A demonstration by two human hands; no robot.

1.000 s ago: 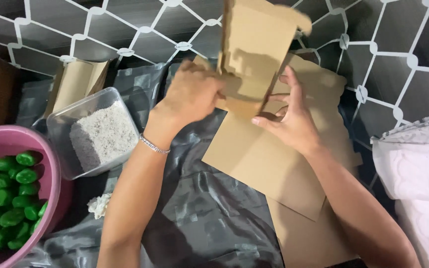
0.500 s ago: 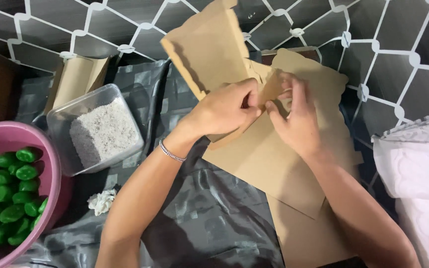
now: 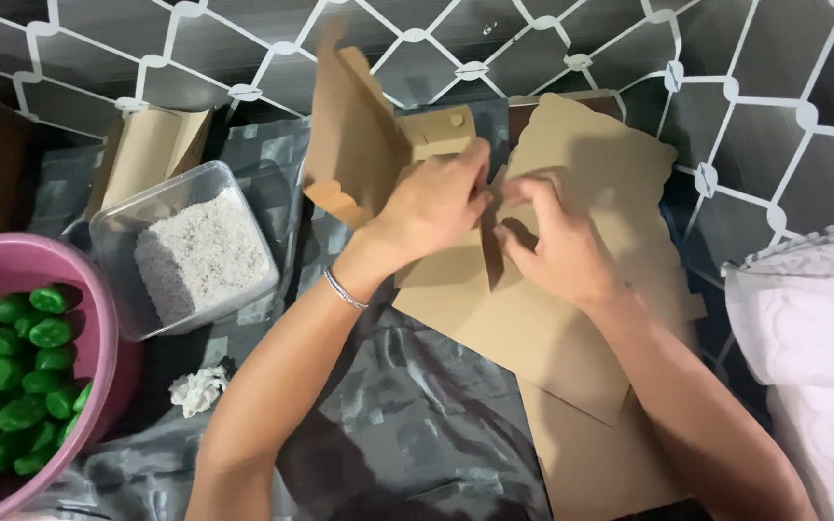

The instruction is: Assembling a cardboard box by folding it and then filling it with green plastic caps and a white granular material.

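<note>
Swung leftward, cardboard piece [image 3: 354, 135] stands upright between hands [image 3: 489, 217].

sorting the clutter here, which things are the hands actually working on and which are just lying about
In hand:
- left hand and right hand, both gripping the flat brown cardboard piece being folded
- stack of flat brown cardboard sheets under them

Lying about:
- clear plastic tub of white grains
- pink bowl of green pods
- crumpled white scrap
- folded brown cardboard box
- white lace cloth

One head-worn view — looking steeply down from close above, both forearms entering from the frame's bottom edge, tiled wall across the top.
</note>
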